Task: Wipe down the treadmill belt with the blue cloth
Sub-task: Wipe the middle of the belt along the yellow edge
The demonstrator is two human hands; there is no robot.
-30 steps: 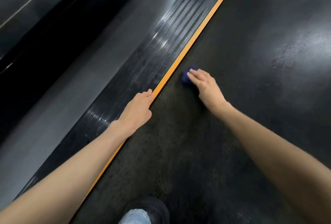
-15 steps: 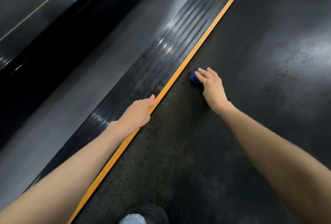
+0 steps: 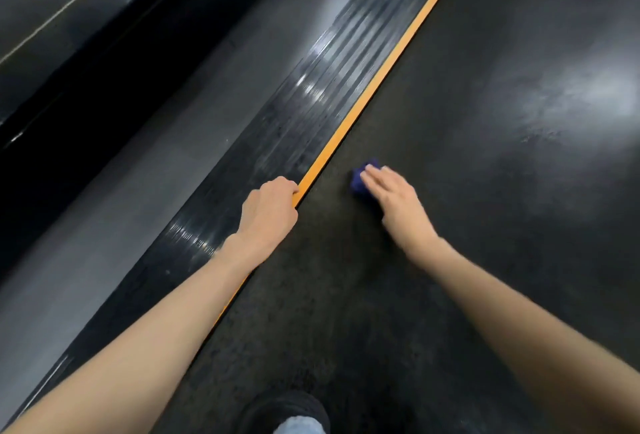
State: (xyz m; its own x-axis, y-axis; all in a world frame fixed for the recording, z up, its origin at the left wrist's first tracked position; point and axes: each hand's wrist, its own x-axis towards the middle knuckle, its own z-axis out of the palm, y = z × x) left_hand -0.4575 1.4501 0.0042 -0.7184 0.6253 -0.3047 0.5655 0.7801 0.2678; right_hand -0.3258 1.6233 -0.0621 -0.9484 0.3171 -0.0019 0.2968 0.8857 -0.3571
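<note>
treadmill belt (image 3: 450, 156), right half of frame: matt black, fine pebbled grain, pale grey sheen patches.
edge stripe (image 3: 381, 76): plain orange.
side rail (image 3: 311, 104): glossy black, lengthwise ribs, white glints.
blue cloth (image 3: 358, 182), centre: deep blue.
floor (image 3: 138, 173), left: mid grey.
shoe (image 3: 277, 409), bottom centre: black.
trouser cuff (image 3: 299, 426): pale blue.

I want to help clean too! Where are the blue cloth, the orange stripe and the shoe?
blue cloth (image 3: 358, 180), head view, the bit peeking out past the fingertips.
orange stripe (image 3: 382, 73), head view, midway along its visible length.
shoe (image 3: 277, 407), head view, its dark toe.
</note>
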